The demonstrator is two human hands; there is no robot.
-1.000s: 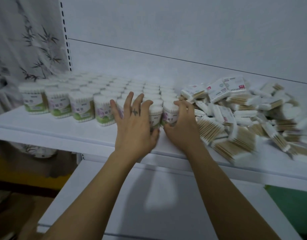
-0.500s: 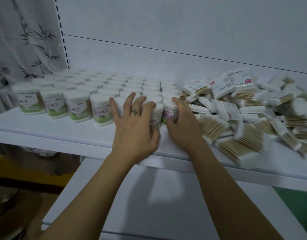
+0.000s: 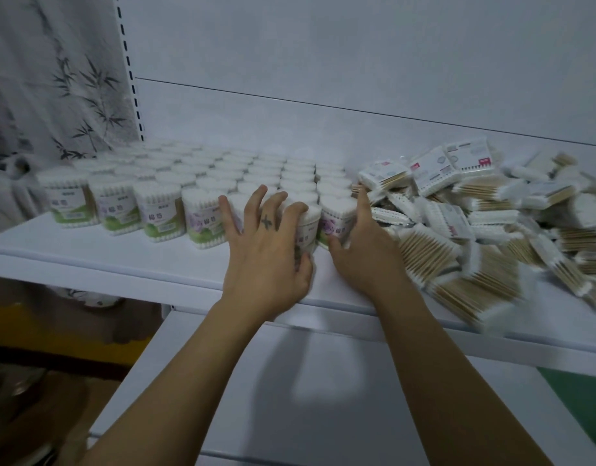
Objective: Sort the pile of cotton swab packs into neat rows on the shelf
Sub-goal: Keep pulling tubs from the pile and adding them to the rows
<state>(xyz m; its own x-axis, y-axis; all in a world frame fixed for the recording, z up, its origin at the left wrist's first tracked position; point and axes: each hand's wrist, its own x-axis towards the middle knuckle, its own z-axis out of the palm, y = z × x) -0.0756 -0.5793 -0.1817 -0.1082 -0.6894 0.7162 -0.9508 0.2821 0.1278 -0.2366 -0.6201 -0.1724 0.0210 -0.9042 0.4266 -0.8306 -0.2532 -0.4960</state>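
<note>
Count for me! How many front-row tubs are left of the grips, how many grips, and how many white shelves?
Front-row tubs left of the grips: 4
Grips, left grip and right grip: 2
White shelves, upper shelf and lower shelf: 2
Total: 8

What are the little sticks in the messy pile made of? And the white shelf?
The sticks look like wood or bamboo: tan and matt, with fluffy white tips that look like cotton. The shelf looks like painted metal, smooth and slightly glossy, with a slotted upright behind it, but I can't be sure.
</note>
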